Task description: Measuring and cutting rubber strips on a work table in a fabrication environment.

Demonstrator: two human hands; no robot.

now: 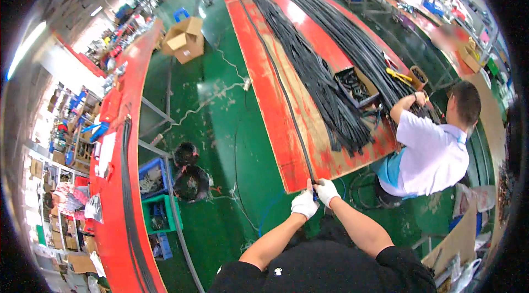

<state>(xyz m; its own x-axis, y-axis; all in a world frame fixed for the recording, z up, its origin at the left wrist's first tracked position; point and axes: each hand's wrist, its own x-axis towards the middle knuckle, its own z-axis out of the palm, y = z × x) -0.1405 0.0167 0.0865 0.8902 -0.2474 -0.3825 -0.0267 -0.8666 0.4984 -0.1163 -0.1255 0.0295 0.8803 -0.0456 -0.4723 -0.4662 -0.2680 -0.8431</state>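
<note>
Both my hands wear white gloves and meet at the near end of the long red table [253, 95]. A long black cable [287, 100] runs down the table's left side to its near edge, where its end passes into my fingers. My left hand [305, 205] is closed around this end, low and just off the edge. Close beside it, my right hand [327, 193] pinches the cable slightly higher. Something small and dark shows between the gloves, too small to make out. Right of the cable lies a thick bundle of black cables [308, 67].
A co-worker in a white shirt [432, 150] sits right, reaching into a second black bundle [352, 34]. A box of black parts [357, 86] and yellow-handled pliers [399, 76] lie nearby. Left are a red bench [113, 205], coils [192, 182], a green crate [175, 213] and a cardboard box [184, 39].
</note>
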